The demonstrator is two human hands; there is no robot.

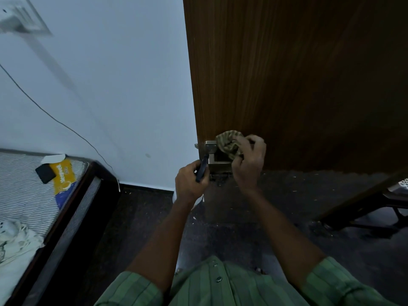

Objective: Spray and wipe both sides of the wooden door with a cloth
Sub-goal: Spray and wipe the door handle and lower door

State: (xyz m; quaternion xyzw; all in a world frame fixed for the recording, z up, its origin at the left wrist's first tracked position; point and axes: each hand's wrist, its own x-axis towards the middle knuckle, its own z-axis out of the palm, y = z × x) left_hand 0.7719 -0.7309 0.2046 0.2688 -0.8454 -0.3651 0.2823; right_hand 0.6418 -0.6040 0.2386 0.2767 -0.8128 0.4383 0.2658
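Two hands up at the metal lock plate point(212, 151) on the free edge of the wooden door point(298, 85). The right hand point(248, 164) has its grip curled tight around a bunched striped cloth point(228, 143), pressing it against the door face right at the handle hardware. The left hand point(191, 182) has its grip clamped on a dark blue handle-like object point(202, 171), just beside the plate; what it is I cannot tell, it is too small and partly hidden. The door's edge runs straight up from the lock, with bare pale wall point(110, 85) to its left. Below, dark speckled floor point(143, 217) lies open between the door edge and the bed point(44, 195), whose dark frame angles in from the left. A thin cable point(55, 119) trails down the wall toward the bed corner. On the right, a dark chair frame point(364, 217) sits low, near the door's bottom.
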